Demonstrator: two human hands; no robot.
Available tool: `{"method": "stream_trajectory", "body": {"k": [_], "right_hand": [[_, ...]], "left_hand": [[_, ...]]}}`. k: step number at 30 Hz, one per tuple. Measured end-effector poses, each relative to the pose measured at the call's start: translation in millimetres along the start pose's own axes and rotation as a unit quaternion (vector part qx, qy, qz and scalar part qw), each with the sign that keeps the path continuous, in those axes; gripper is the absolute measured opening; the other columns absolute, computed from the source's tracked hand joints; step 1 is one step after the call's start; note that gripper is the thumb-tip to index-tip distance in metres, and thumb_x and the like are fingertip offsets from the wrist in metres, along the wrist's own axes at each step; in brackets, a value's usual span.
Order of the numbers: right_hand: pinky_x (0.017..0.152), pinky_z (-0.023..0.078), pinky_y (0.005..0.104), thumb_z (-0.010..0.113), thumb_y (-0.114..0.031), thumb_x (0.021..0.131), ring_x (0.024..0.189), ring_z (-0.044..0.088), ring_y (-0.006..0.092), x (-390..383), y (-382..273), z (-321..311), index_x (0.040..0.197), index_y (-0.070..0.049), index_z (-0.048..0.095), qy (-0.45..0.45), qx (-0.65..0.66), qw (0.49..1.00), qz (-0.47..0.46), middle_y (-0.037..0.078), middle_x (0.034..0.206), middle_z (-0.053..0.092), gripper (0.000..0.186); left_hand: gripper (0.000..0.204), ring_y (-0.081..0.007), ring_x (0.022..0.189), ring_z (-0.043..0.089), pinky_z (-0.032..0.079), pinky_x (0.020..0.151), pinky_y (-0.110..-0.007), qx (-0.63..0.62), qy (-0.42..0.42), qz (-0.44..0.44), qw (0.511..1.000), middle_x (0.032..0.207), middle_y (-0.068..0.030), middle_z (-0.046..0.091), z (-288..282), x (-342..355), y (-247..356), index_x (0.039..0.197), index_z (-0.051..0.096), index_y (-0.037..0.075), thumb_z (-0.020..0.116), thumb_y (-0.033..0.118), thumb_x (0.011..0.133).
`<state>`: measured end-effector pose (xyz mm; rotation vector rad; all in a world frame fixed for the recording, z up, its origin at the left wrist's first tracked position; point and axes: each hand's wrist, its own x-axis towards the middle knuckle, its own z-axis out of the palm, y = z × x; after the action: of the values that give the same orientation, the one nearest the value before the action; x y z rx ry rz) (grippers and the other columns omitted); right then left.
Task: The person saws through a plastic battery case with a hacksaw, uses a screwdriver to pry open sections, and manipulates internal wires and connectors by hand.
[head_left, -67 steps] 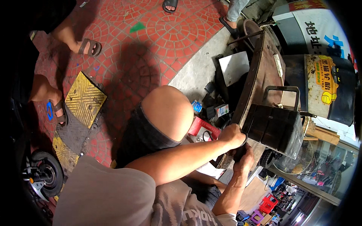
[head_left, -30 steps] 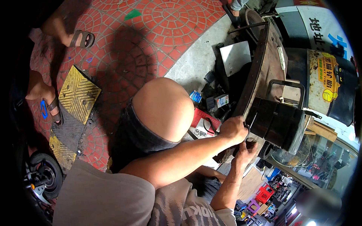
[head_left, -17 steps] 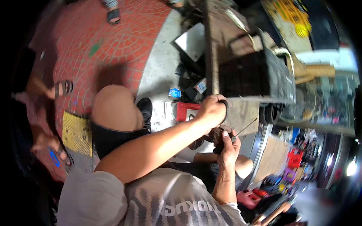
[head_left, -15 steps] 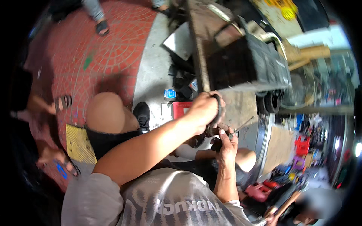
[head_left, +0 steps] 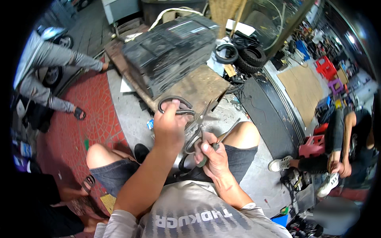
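A pair of scissors (head_left: 203, 117) with large dark loop handles is spread apart between my hands, blades pointing up and to the right. My left hand (head_left: 170, 123) is closed round one loop. My right hand (head_left: 214, 156) is closed by the other loop and also grips a screwdriver-like tool (head_left: 229, 131). Its thin metal shaft sticks out up and right past the thumb, while the palm and fingers partly hide its dark green handle. Below the right hand hangs a dark curved piece I cannot make out. Both hands are above my lap.
Ahead, a worn wooden bench (head_left: 202, 85) bears a large black case (head_left: 170, 47). Black tyres (head_left: 251, 56) lie beyond it. On the right a seated person (head_left: 341, 150) has a red stool (head_left: 313, 146) beside them. Other people stand at left on red paving (head_left: 93, 107).
The view has swung round to the right. My left hand has pulled back from across my body, and the scissors' blades now show spread. The shafted tool stays in my right hand.
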<state>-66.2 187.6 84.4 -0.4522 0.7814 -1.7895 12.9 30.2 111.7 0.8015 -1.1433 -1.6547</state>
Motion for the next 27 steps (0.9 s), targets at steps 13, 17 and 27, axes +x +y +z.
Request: {"method": "stream_trajectory", "body": {"k": [13,17,27], "right_hand": [[0.053,0.044,0.0203,0.067,-0.015,0.105,0.062,0.052,0.0059,-55,-186,-124,0.107,-0.012,0.06,0.268,-0.073,0.907,-0.316,-0.002,0.081,0.059,0.008],[0.052,0.041,0.024,0.07,-0.022,0.102,0.06,0.05,0.0072,-80,-145,-250,0.108,-0.009,0.063,0.389,-0.206,0.868,-0.229,-0.004,0.074,0.053,0.017],[0.068,0.055,0.0513,0.062,-0.015,0.093,0.075,0.066,0.0332,-206,115,-451,0.102,0.008,0.072,0.59,-0.146,0.79,0.085,0.022,0.095,0.072,0.027]], "left_hand": [[0.042,-0.0241,0.113,0.066,0.056,0.097,-0.04,0.032,-0.068,-0.11,0.991,0.123,-0.0123,0.068,-7,-18,-9,0.137,0.06,0.001,0.065,0.026,0.103],[0.054,-0.0339,0.13,0.062,0.051,0.109,-0.052,-0.122,0.178,-0.208,0.954,0.144,-0.0204,0.063,-91,50,0,0.148,0.05,-0.002,0.043,0.037,0.111],[0.089,-0.0465,0.151,0.04,0.032,0.126,-0.058,-0.385,0.043,-0.364,0.847,0.163,-0.0342,0.039,-72,78,-20,0.158,0.027,-0.016,0.029,0.059,0.112]]}}
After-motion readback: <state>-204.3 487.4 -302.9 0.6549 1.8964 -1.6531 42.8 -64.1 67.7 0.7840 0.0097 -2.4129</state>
